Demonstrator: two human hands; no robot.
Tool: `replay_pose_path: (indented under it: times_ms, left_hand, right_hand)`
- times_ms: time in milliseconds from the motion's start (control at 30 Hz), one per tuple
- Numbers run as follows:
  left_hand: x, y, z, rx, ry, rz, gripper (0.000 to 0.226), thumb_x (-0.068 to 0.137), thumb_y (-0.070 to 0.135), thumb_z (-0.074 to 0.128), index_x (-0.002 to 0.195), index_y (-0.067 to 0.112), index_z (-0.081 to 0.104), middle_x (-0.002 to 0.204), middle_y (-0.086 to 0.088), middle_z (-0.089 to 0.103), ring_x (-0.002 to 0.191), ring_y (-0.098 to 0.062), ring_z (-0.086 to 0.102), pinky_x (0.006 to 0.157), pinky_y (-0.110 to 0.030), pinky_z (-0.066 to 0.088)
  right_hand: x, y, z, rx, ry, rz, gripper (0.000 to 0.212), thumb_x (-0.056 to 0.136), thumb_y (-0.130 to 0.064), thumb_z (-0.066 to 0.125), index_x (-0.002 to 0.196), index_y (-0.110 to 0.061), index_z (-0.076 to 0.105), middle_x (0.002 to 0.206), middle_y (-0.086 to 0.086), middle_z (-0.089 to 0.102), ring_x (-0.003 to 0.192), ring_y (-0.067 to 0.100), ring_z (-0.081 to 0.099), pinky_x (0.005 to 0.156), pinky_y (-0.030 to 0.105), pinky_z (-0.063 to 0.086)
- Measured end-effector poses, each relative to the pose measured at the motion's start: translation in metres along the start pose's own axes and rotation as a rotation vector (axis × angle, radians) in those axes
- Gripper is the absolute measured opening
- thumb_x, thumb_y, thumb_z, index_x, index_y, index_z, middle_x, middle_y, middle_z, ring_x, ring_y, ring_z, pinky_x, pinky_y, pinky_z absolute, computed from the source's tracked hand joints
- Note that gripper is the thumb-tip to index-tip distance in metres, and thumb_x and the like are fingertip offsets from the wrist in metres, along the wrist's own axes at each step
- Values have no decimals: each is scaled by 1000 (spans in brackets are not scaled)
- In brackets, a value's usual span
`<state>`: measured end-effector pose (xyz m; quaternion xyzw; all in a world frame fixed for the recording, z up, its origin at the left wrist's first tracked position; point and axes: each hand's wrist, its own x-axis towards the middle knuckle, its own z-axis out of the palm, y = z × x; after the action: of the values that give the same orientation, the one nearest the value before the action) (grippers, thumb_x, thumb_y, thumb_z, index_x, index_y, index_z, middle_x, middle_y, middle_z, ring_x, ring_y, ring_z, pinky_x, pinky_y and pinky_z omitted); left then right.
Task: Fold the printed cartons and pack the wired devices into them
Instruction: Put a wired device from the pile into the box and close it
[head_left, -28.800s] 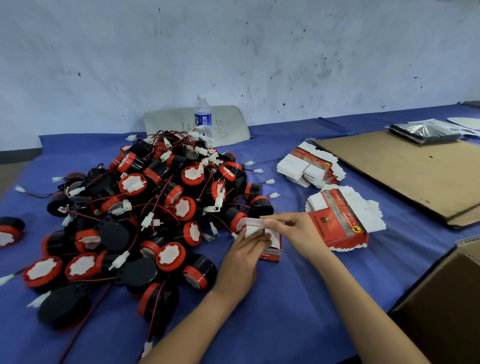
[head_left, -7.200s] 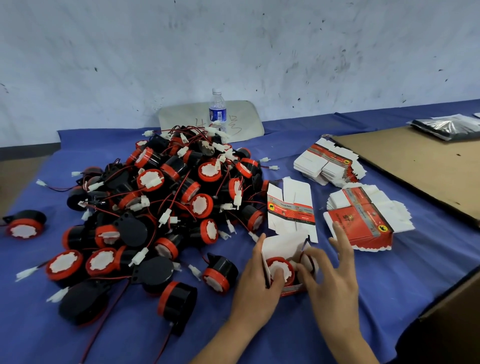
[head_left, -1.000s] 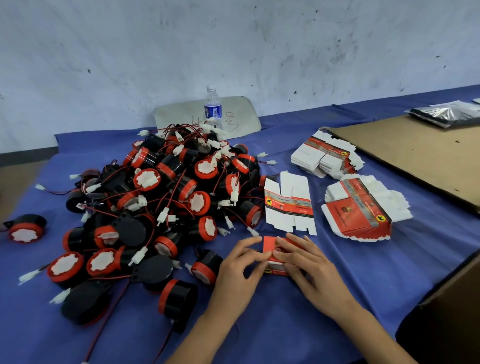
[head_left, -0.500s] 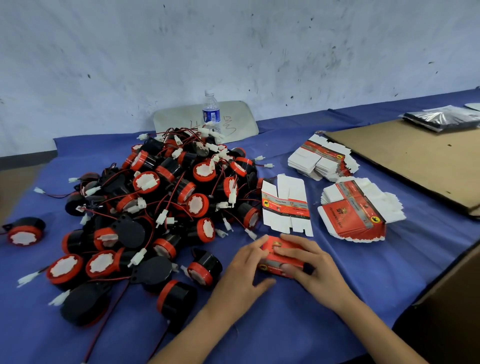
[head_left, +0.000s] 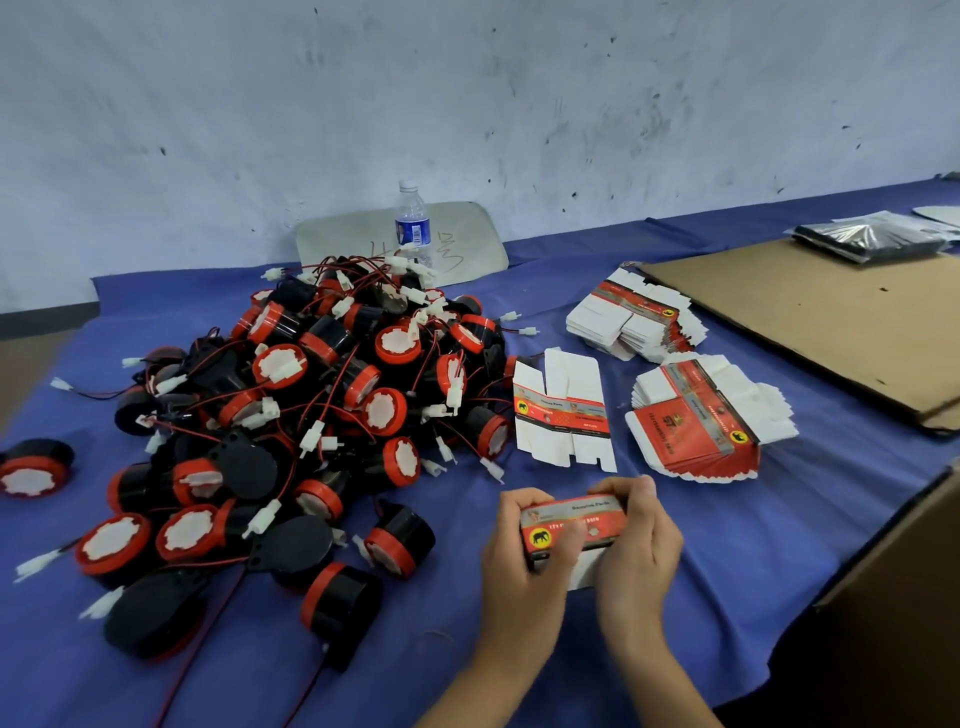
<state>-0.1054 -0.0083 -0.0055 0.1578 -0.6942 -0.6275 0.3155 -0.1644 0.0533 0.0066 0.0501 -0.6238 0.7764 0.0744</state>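
A small red printed carton (head_left: 571, 524) with a yellow elephant mark is raised just above the blue table cover. My left hand (head_left: 519, 566) grips its left end and my right hand (head_left: 641, 545) grips its right end, thumbs on the near face. A white flap shows under it. To the left lies a large heap of black and red wired devices (head_left: 311, 415) with white connectors. One flat unfolded carton (head_left: 563, 415) lies just beyond my hands. Two stacks of flat cartons (head_left: 696, 415) (head_left: 631, 317) sit to the right.
A water bottle (head_left: 413, 228) stands behind the heap against a pale board. A brown cardboard sheet (head_left: 810, 317) covers the right side, with a dark foil bag (head_left: 867, 241) at its far end. A brown box edge (head_left: 904, 582) stands at the near right. One device (head_left: 34, 467) lies apart, far left.
Both hands have lifted the closed carton off the table cover and turned it so its long printed side faces me; it has moved slightly nearer.
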Motion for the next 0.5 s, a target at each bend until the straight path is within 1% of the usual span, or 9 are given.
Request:
replay_pose_path:
  times_ms: [33,100,133,200,267,333,400,433,500]
  left_hand:
    - [0,1,5,4,110,-9,28,73,57,58,88,34,55,82,7,68,74,-12,66,66,-33,54]
    - [5,0,9,35,263,17,30,71,58,55,79,29,54,72,8,66,64,-9,64,60,-32,53]
    - [8,-2,9,51,290,28,31,71,57,54,77,26,53,69,8,65,61,-8,63,58,-32,52]
    - [12,-7,8,80,297,24,33,70,57,54,73,24,51,66,7,65,60,-11,63,60,-36,53]
    - [13,-13,6,97,303,11,32,70,57,55,72,25,51,65,5,64,62,-14,63,62,-39,53]
    - [14,-15,6,82,321,11,32,72,56,55,71,25,51,64,3,64,61,-13,62,61,-35,52]
    - [16,-15,5,30,366,2,30,75,56,52,70,26,51,64,4,63,59,-10,60,59,-27,49]
    - [18,-14,4,-2,396,-4,29,76,55,50,70,27,51,64,5,62,59,-8,58,58,-25,48]
    - [19,-13,4,-43,419,-22,28,79,54,46,70,29,52,64,5,62,61,-12,59,57,-30,49]
  right_hand:
    - [-2,0,5,11,36,-5,45,92,-42,36,68,-16,62,63,-1,67,53,7,61,49,18,47]
    - [-5,4,13,4,79,-12,45,92,-41,35,64,-18,61,59,-3,66,50,4,59,49,17,46]
    - [-5,7,16,-13,88,-1,46,92,-42,34,64,-18,60,58,-2,65,50,5,59,50,19,47]
    - [-3,14,18,-57,100,32,47,91,-44,33,62,-17,59,55,0,64,52,9,60,52,25,48]
    - [-2,20,19,-88,109,48,49,90,-46,32,62,-16,59,54,0,64,52,11,60,52,24,47]
    - [-3,23,19,-107,89,36,50,88,-49,33,63,-15,60,58,1,65,53,12,61,51,23,47]
    - [-6,25,20,-155,39,2,54,86,-55,33,67,-11,60,61,8,64,57,16,61,52,29,48]
    - [-7,25,21,-168,23,-3,58,85,-57,33,67,-8,59,61,10,63,55,16,60,50,29,47]
    - [-7,24,21,-154,27,42,63,86,-57,32,61,-5,58,55,9,62,49,12,60,44,22,45]
